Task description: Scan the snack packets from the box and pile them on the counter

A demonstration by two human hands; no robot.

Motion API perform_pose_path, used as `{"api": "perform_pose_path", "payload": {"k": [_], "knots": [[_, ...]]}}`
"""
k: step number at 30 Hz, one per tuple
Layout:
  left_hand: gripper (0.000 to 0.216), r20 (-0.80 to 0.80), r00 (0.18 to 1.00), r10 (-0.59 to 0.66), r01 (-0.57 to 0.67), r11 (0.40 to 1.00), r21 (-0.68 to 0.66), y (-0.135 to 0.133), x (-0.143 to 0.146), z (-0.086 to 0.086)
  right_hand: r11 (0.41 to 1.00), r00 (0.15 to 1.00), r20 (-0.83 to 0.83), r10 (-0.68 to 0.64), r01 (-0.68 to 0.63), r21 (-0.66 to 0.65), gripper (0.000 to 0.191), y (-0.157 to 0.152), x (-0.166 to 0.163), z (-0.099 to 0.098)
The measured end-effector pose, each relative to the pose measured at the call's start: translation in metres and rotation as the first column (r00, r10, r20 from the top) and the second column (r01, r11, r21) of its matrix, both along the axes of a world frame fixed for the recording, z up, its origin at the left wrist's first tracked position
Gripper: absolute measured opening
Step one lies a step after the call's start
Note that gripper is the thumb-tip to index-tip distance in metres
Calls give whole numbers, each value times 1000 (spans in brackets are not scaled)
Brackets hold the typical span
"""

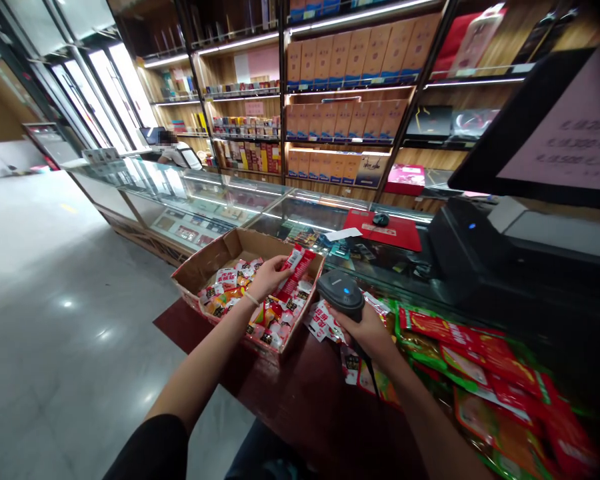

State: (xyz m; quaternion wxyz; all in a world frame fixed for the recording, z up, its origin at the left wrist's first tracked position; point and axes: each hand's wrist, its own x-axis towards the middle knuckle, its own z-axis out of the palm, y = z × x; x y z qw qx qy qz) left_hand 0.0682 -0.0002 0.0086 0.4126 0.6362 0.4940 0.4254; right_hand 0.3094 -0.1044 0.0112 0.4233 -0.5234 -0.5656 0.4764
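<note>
Glass counter (180, 193), red mouse mat (400, 235), black monitor (545, 127), shelves of tan boxes (360, 57).

The left hand (266, 275) holds a red packet (294, 270) up over a cardboard box (200, 267) full of small snack packets (230, 290). The right hand (367, 330) grips a black scanner (341, 291), its blue light on, just beside the box. Both stand on a dark red worktop (300, 400). Red and green packs (485, 367) lie to the right, near a till screen (545, 127). Shelves of boxes (350, 60) fill the wall behind.
</note>
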Motion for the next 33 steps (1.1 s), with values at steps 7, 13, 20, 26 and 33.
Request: {"api": "perform_pose_path", "payload": {"k": [7,13,20,26,33], "knots": [[36,-523,852,28,61,986,152,-2,-3,3,999,994,102,-27,30,-22,32,-10,11,-7],[37,-553,832,44,67,982,179,1,-2,3,998,994,92,54,-55,9,27,-15,16,-9],[38,-479,866,144,-12,963,269,-14,6,6,994,994,45,-102,100,36,43,-37,50,-7],[33,-528,849,21,190,920,342,-25,50,22,933,936,35,-350,352,-82,41,-86,121,-31],[22,-826,555,-99,555,783,280,-36,193,34,790,788,-80,-611,600,-123,40,-149,177,-47]]}}
